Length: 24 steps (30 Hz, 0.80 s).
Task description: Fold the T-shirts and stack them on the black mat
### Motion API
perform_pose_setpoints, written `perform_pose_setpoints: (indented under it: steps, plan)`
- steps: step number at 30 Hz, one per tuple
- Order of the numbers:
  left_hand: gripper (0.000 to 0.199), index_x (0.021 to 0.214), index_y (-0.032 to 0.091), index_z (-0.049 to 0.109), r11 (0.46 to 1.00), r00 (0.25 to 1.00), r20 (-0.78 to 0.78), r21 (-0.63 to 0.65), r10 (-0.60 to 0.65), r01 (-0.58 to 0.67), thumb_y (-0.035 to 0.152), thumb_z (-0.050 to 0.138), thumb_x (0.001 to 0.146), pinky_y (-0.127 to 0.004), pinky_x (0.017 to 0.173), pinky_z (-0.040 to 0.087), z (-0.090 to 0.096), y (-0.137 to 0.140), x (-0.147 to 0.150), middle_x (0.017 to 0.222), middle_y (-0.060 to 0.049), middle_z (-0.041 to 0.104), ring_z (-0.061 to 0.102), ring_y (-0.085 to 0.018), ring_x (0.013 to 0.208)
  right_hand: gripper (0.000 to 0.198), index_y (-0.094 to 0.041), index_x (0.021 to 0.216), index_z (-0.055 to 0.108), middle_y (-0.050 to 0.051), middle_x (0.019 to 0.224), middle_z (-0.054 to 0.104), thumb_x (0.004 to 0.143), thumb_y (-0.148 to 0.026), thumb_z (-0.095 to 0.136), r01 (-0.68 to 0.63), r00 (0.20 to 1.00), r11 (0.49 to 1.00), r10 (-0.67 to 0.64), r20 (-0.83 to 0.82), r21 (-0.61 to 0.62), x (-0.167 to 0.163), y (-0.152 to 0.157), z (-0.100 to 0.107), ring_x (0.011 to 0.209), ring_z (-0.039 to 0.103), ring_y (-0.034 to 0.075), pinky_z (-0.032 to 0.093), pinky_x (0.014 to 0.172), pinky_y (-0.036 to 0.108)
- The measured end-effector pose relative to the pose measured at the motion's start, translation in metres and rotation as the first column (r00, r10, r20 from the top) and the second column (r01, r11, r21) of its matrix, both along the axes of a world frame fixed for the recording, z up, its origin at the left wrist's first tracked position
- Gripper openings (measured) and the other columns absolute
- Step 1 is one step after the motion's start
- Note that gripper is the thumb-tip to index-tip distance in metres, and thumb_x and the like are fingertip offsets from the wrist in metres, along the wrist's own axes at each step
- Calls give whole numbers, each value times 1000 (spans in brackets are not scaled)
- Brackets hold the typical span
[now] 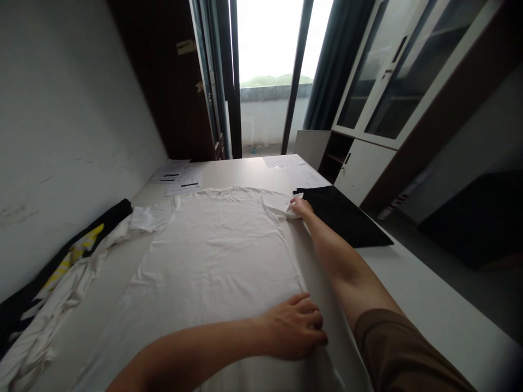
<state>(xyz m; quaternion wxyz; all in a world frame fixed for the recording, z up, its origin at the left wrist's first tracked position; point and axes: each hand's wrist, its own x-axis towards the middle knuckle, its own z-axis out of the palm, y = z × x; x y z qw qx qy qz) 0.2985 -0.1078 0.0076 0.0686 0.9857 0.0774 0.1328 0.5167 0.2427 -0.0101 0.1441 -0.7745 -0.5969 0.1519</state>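
A white T-shirt (220, 245) lies spread out on the table, its collar toward the window and its hem toward me. My right hand (301, 208) pinches the end of the sleeve on the right. Nearer to me, my left hand (295, 326) reaches across the shirt, with bent fingers closed at its right side edge. The fingertips of that hand are partly hidden. Wrinkles run over the cloth, and the left sleeve lies stretched outward.
The white table (425, 294) extends to the right. Folded black cloth (347, 218) lies beside my right forearm. Along the left wall is a pile of clothes (73, 272). Papers (183, 177) lie at the far end, and a cabinet (368, 169) stands beyond, one lower door open.
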Motion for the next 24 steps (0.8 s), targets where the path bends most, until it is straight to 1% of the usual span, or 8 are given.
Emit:
perform_pose_setpoints:
  steps: [2, 3, 7, 9, 11, 16, 20, 24]
  plan:
    - [20, 110, 25, 70, 1000, 1000, -10, 17, 26, -26, 29, 55, 99, -50, 123, 24, 4, 2, -5, 116, -5, 62, 52, -23, 120, 31, -25, 113, 79, 12, 118, 74, 89, -30, 60, -20, 999, 999, 18, 36, 45, -3, 4, 0, 109, 69, 26, 52, 90, 31]
    - [19, 109, 24, 70, 999, 999, -12, 27, 33, -32, 29, 55, 99, -49, 122, 25, 7, 4, -9, 117, -6, 63, 51, -23, 122, 30, -25, 111, 79, 11, 116, 75, 91, -28, 57, -26, 999, 996, 22, 45, 80, -4, 6, 1, 108, 70, 25, 52, 90, 30]
    - [17, 106, 23, 68, 999, 999, 5, 38, 31, -32, 29, 53, 101, -48, 123, 25, 20, 10, -32, 121, -4, 65, 47, -24, 133, 40, -28, 123, 75, 6, 122, 74, 91, -21, 52, -78, 997, 982, 74, 29, 173, -8, 11, 6, 109, 69, 21, 50, 94, 27]
    - [17, 105, 24, 68, 999, 1000, 13, 25, 28, -29, 29, 52, 103, -48, 124, 24, 26, 11, -46, 123, -2, 67, 44, -23, 137, 44, -29, 127, 73, 3, 126, 73, 91, -19, 51, -120, 993, 972, 117, 28, 202, -14, 14, 12, 111, 68, 20, 49, 96, 27]
    - [17, 105, 24, 68, 999, 999, 23, 11, 32, -33, 30, 51, 104, -47, 124, 24, 29, 9, -57, 125, 0, 67, 43, -23, 139, 43, -30, 128, 73, 2, 127, 73, 92, -21, 51, -162, 987, 962, 153, 57, 221, -23, 16, 22, 113, 66, 21, 48, 99, 29]
    - [13, 99, 22, 67, 997, 998, 36, 51, 60, -62, 28, 56, 102, -46, 123, 27, 26, -2, -74, 115, -1, 71, 51, -21, 132, 39, -28, 126, 74, 6, 127, 72, 95, -21, 51, -288, 951, 916, 238, 200, 281, -57, 21, 51, 127, 55, 25, 43, 107, 37]
    - [13, 97, 21, 66, 994, 996, 49, 86, 68, -72, 25, 54, 102, -46, 123, 26, 22, -6, -85, 106, -1, 71, 56, -20, 124, 45, -27, 135, 69, 6, 136, 67, 96, -18, 48, -307, 945, 913, 258, 203, 269, -87, 31, 71, 117, 62, 24, 45, 104, 34]
    - [12, 95, 21, 65, 991, 995, 58, 100, 84, -90, 23, 54, 102, -44, 123, 27, 25, -8, -103, 101, 0, 70, 60, -17, 113, 45, -27, 136, 68, 5, 141, 64, 96, -20, 49, -323, 942, 913, 284, 181, 250, -121, 42, 87, 121, 62, 24, 44, 106, 32]
